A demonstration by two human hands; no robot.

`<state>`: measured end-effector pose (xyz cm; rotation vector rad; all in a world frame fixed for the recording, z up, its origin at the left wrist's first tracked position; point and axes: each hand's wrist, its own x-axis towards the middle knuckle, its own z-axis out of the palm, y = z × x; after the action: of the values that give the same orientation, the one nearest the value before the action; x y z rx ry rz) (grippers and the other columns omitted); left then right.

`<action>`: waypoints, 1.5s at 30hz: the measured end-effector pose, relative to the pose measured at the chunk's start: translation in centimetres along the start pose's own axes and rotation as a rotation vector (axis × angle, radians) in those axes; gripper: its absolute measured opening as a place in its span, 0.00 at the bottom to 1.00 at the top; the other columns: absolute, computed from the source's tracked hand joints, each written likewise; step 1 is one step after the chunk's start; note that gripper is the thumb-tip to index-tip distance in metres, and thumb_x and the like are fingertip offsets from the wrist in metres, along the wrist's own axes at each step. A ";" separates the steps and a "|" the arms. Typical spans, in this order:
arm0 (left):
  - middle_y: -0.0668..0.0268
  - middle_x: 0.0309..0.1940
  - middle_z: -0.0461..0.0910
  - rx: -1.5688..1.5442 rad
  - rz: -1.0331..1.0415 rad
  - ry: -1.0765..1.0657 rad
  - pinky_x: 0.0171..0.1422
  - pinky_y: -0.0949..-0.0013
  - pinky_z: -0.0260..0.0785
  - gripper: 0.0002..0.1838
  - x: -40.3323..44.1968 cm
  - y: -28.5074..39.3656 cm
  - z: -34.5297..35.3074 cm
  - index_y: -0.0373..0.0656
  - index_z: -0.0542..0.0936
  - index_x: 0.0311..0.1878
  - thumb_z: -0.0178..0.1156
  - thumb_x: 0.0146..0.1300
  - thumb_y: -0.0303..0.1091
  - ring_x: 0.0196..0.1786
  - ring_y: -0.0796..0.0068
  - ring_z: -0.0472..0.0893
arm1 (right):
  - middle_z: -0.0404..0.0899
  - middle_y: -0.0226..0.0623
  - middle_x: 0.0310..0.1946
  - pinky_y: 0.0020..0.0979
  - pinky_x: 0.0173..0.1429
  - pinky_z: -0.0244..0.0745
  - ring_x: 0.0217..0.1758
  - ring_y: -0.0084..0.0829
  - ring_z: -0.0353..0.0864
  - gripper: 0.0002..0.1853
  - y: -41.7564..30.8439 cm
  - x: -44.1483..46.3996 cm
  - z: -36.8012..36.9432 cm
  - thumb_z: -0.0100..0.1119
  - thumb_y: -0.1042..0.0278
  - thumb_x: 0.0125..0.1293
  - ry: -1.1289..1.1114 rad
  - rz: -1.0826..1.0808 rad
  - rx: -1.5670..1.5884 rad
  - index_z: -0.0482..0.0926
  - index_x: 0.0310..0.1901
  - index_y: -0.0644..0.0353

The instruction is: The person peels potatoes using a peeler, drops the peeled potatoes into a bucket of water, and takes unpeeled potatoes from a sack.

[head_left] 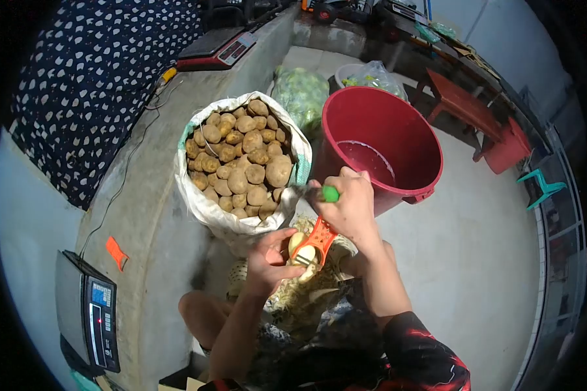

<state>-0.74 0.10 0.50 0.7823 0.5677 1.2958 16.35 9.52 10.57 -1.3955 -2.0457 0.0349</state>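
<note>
My left hand (266, 266) is closed around a pale, mostly peeled potato (297, 240). Against that potato lies the blade end of an orange peeler (321, 234), whose other end runs up into my right hand (349, 207). My right fist is wrapped round the peeler, and a green handle end (331, 193) also sticks out of it; what tool it belongs to is unclear. Below both hands, peelings (300, 296) fill a container between the legs. A white sack (199, 208) of unpeeled brown potatoes (241, 159) stands just beyond my left hand.
A large red tub (430, 153) stands beyond my right hand. Behind the sack is a bag of green produce (300, 94). On the ledge at left are a digital scale (101, 313), an orange object (116, 253) and a second scale (218, 49). A red-brown bench (460, 104) stands at right.
</note>
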 end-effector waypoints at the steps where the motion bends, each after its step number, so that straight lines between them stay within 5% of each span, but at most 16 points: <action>1: 0.57 0.54 0.77 0.013 -0.024 -0.006 0.61 0.62 0.72 0.41 0.0 0.4 0.3 0.32 0.70 0.62 0.68 0.35 0.11 0.56 0.65 0.78 | 0.76 0.45 0.19 0.45 0.34 0.70 0.24 0.48 0.77 0.14 0.0 0.0 -0.3 0.61 0.59 0.54 0.014 -0.078 -0.015 0.80 0.21 0.62; 8: 0.59 0.55 0.77 -0.286 -0.073 -0.036 0.63 0.64 0.69 0.41 0.0 -0.4 -1.3 0.33 0.70 0.63 0.65 0.38 0.13 0.57 0.67 0.77 | 0.73 0.50 0.12 0.44 0.27 0.68 0.17 0.50 0.73 0.16 5.0 1.0 3.7 0.63 0.60 0.53 -0.138 0.440 0.461 0.78 0.21 0.66; 10: 0.58 0.56 0.76 -0.272 -0.081 -0.037 0.64 0.63 0.68 0.40 0.1 0.0 -1.1 0.35 0.69 0.63 0.63 0.39 0.12 0.58 0.66 0.76 | 0.73 0.49 0.14 0.44 0.28 0.67 0.20 0.49 0.74 0.14 3.4 0.9 2.4 0.62 0.61 0.54 -0.167 0.444 0.447 0.79 0.20 0.65; 12: 0.56 0.55 0.75 -0.162 -0.036 0.104 0.64 0.63 0.68 0.40 0.1 0.2 -0.1 0.35 0.69 0.62 0.63 0.39 0.12 0.58 0.64 0.76 | 0.71 0.46 0.17 0.43 0.30 0.66 0.23 0.47 0.73 0.15 2.3 0.1 1.9 0.62 0.60 0.55 0.029 0.079 0.200 0.79 0.20 0.64; 18: 0.55 0.54 0.76 -0.246 -0.023 -0.039 0.65 0.61 0.67 0.39 -0.1 -0.4 -1.0 0.35 0.69 0.62 0.63 0.39 0.15 0.58 0.62 0.76 | 0.74 0.48 0.22 0.47 0.36 0.68 0.27 0.50 0.75 0.15 4.5 0.7 3.8 0.61 0.60 0.56 0.047 0.127 0.119 0.79 0.21 0.65; 20: 0.56 0.54 0.77 -0.317 -0.053 -0.065 0.68 0.59 0.65 0.39 -0.1 -0.3 -1.1 0.35 0.71 0.62 0.62 0.39 0.18 0.58 0.61 0.76 | 0.73 0.46 0.19 0.45 0.35 0.68 0.27 0.48 0.75 0.16 5.3 0.8 4.3 0.62 0.59 0.55 -0.209 0.532 0.533 0.79 0.22 0.66; 22: 0.55 0.53 0.77 -0.251 -0.006 0.050 0.68 0.58 0.65 0.39 -0.1 -0.4 -0.4 0.33 0.70 0.63 0.62 0.39 0.22 0.59 0.60 0.76 | 0.70 0.45 0.15 0.46 0.37 0.67 0.26 0.46 0.74 0.16 3.4 0.7 2.3 0.62 0.60 0.55 -0.224 0.497 0.497 0.78 0.22 0.66; 24: 0.58 0.53 0.76 -0.167 0.000 0.053 0.67 0.60 0.64 0.39 -0.1 0.1 0.4 0.34 0.69 0.64 0.62 0.41 0.21 0.58 0.62 0.75 | 0.70 0.45 0.12 0.48 0.39 0.66 0.25 0.45 0.75 0.16 0.6 -0.1 0.0 0.62 0.60 0.55 0.087 0.011 0.065 0.78 0.21 0.66; 28: 0.60 0.55 0.74 -0.225 -0.025 -0.087 0.68 0.62 0.63 0.39 -0.1 -0.8 -1.1 0.35 0.68 0.65 0.61 0.42 0.20 0.60 0.64 0.74 | 0.73 0.45 0.14 0.46 0.37 0.67 0.23 0.44 0.76 0.16 3.5 0.3 3.8 0.62 0.60 0.56 0.013 0.093 0.140 0.78 0.20 0.64; 29: 0.59 0.57 0.74 -0.281 -0.035 -0.107 0.69 0.62 0.62 0.39 0.0 -0.9 -1.3 0.34 0.67 0.65 0.61 0.43 0.20 0.61 0.64 0.73 | 0.74 0.47 0.13 0.42 0.29 0.67 0.18 0.43 0.74 0.17 4.0 0.8 4.5 0.63 0.59 0.56 -0.163 0.411 0.425 0.77 0.20 0.66; 30: 0.59 0.57 0.74 -0.277 -0.032 -0.111 0.69 0.62 0.62 0.39 -0.1 -0.8 -1.3 0.34 0.67 0.65 0.61 0.43 0.20 0.61 0.64 0.73 | 0.74 0.47 0.13 0.42 0.29 0.67 0.18 0.43 0.74 0.17 4.5 0.7 5.2 0.63 0.59 0.56 -0.158 0.407 0.427 0.77 0.20 0.66; 33: 0.54 0.56 0.77 -0.376 -0.015 -0.079 0.69 0.57 0.64 0.37 -0.1 -0.5 -0.6 0.31 0.70 0.62 0.64 0.44 0.29 0.61 0.59 0.75 | 0.74 0.47 0.12 0.39 0.24 0.65 0.15 0.42 0.73 0.19 4.5 0.3 5.7 0.63 0.58 0.56 -0.150 0.457 0.619 0.76 0.19 0.67; 36: 0.54 0.55 0.77 -0.161 -0.007 0.098 0.69 0.58 0.63 0.37 -0.2 0.1 0.2 0.31 0.70 0.62 0.65 0.44 0.30 0.60 0.61 0.75 | 0.74 0.46 0.13 0.41 0.26 0.66 0.16 0.43 0.74 0.18 0.1 0.1 0.9 0.62 0.59 0.57 0.177 -0.106 0.036 0.78 0.20 0.66; 38: 0.55 0.57 0.76 -0.081 0.025 0.091 0.70 0.58 0.61 0.38 -0.1 0.1 0.2 0.31 0.69 0.63 0.66 0.44 0.31 0.61 0.61 0.74 | 0.75 0.47 0.14 0.44 0.28 0.67 0.19 0.47 0.75 0.17 0.3 0.3 1.4 0.61 0.59 0.57 0.178 -0.018 0.005 0.79 0.21 0.66; 40: 0.56 0.57 0.75 -0.120 0.038 0.032 0.70 0.58 0.61 0.39 0.1 -0.6 -0.8 0.32 0.69 0.63 0.66 0.43 0.31 0.60 0.62 0.74 | 0.75 0.48 0.13 0.44 0.29 0.68 0.19 0.47 0.76 0.17 3.4 0.7 4.7 0.61 0.59 0.57 -0.118 0.427 0.417 0.79 0.21 0.66; 45: 0.55 0.58 0.73 -0.324 -0.052 -0.053 0.69 0.60 0.63 0.39 -0.3 -0.1 -0.8 0.32 0.66 0.65 0.63 0.44 0.23 0.60 0.63 0.73 | 0.73 0.48 0.13 0.44 0.31 0.66 0.20 0.46 0.73 0.17 1.8 0.4 3.0 0.62 0.57 0.56 -0.177 0.449 0.572 0.80 0.20 0.65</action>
<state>-1.35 -0.04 -0.12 0.5278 0.3217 1.2750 16.16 11.67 7.72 -1.4665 -1.6180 0.8876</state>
